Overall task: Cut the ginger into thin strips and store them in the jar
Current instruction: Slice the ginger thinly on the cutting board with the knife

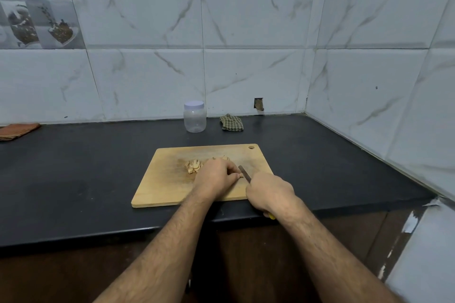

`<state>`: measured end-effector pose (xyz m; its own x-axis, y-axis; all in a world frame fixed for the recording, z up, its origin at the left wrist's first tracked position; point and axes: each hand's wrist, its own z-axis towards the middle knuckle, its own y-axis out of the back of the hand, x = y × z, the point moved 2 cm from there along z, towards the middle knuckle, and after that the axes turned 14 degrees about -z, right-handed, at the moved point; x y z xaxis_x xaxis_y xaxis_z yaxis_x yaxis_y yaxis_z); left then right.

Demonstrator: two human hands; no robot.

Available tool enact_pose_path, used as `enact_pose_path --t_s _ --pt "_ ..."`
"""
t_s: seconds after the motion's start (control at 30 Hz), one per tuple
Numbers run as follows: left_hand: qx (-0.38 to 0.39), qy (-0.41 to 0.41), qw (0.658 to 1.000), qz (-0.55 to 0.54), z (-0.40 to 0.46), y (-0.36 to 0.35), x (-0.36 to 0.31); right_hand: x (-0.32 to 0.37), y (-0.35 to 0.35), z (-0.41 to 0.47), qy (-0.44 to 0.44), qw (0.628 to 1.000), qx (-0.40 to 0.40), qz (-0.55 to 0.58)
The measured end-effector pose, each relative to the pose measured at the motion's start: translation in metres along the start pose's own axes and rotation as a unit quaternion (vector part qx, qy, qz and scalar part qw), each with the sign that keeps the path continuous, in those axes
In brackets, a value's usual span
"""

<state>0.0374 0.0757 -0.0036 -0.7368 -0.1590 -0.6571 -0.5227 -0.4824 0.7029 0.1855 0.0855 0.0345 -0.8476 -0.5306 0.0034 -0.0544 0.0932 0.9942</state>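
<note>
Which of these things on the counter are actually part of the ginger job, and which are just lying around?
In use: ginger, knife, cutting board, lidded jar, left hand, right hand.

Lying about: checked cloth, orange cloth.

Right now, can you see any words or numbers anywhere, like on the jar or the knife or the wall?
None can be read.
Jar: clear plastic with a white lid, no label showing.
Knife: no marking visible on the blade; the right hand covers most of the handle.
Cutting board: plain wood, no print.
Picture tiles at the wall's upper left: show pictures only, too blurred to tell any lettering.
</note>
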Motion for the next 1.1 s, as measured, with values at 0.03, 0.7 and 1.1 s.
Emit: enact_pose_path --t_s 0.03,0.7,1.1 --pt "-0.002 0.001 1.000 0.002 0.000 0.000 0.000 0.000 -0.001 0.000 0.000 1.000 -0.001 0.001" --pt "-0.020 0.033 0.999 -0.016 0.004 -0.005 0.001 0.011 0.002 -0.002 0.011 0.999 0.032 -0.013" --pt "-0.024 0.014 1.000 0.011 0.001 -0.004 0.000 -0.004 -0.008 -0.014 -0.024 0.998 0.036 -0.044"
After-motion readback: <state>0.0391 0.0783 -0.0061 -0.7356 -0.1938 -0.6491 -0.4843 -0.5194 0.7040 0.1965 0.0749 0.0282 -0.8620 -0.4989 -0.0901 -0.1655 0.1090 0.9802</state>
